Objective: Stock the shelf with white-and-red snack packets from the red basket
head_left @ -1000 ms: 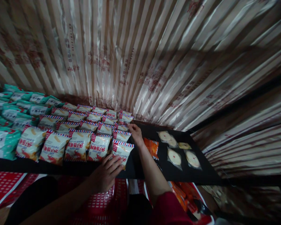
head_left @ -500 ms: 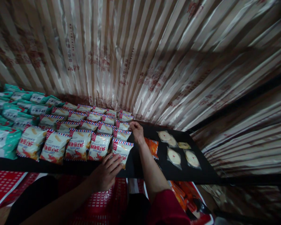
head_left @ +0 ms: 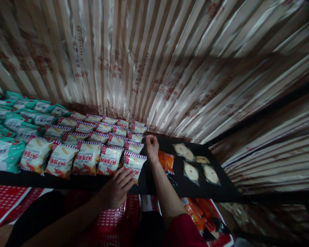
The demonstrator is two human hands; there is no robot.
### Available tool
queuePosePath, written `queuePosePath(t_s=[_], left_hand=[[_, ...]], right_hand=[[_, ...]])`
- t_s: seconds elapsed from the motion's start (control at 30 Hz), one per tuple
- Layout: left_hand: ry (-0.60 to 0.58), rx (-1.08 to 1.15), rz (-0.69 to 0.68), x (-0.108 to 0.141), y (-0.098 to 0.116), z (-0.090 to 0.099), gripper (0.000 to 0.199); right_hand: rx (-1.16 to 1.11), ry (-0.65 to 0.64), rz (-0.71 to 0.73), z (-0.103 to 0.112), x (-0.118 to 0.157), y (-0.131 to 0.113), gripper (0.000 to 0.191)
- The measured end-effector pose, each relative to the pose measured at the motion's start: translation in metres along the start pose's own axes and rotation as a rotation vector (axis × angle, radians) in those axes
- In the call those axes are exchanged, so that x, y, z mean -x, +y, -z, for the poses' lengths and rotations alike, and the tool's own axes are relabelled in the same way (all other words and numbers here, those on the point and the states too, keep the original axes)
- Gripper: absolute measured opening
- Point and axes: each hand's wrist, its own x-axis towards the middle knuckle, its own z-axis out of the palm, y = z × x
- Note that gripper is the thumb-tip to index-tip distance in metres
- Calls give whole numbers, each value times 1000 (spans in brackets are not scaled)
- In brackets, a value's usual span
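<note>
My left hand (head_left: 116, 189) lies with its fingers stretched out flat against the front of a white snack bag (head_left: 135, 164) with a red-and-blue striped top edge. That bag stands upright at the right end of the front row. Beside the right-hand column of the same bags, my right hand (head_left: 152, 147) is held with fingers curled together and nothing visible in them. Its fingertips are close to the edge of a bag (head_left: 136, 137) further back; whether they touch it I cannot tell. More bags (head_left: 110, 160) stand in several rows to the left.
Teal snack bags (head_left: 4, 152) fill the far left of the black shelf (head_left: 211, 193). An orange packet (head_left: 167, 161) and several clear-wrapped round pieces (head_left: 191, 172) lie to the right. Below are a red basket (head_left: 110, 218) and orange packets (head_left: 195, 212). Striped sheeting (head_left: 134, 51) hangs behind.
My right hand has shifted slightly right, off the edge of the bag it was at. My left hand stays on the front bag. The view has shifted slightly.
</note>
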Motion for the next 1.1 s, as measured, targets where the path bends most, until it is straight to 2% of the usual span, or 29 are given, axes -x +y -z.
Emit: queuePosePath(t_s=[0.07, 0.2, 0.3, 0.5, 0.9, 1.1], left_hand=[[-5, 2, -5, 0, 0, 1, 54], [14, 4, 1, -1, 1, 3, 51], [4, -6, -7, -1, 1, 2, 52], [-5, -21, 19, -1, 2, 2, 50], [6, -8, -21, -1, -1, 4, 50], [16, 3, 43, 0, 3, 2, 48]], right_hand=[[59, -63, 6, 5, 8, -4, 26], [100, -320, -5, 11, 18, -3, 24], [90, -382, -57, 12, 19, 0, 23], [26, -354, -135, 9, 19, -3, 27], [-5, -218, -80, 9, 20, -5, 23], [-13, -220, -65, 7, 19, -10, 22]])
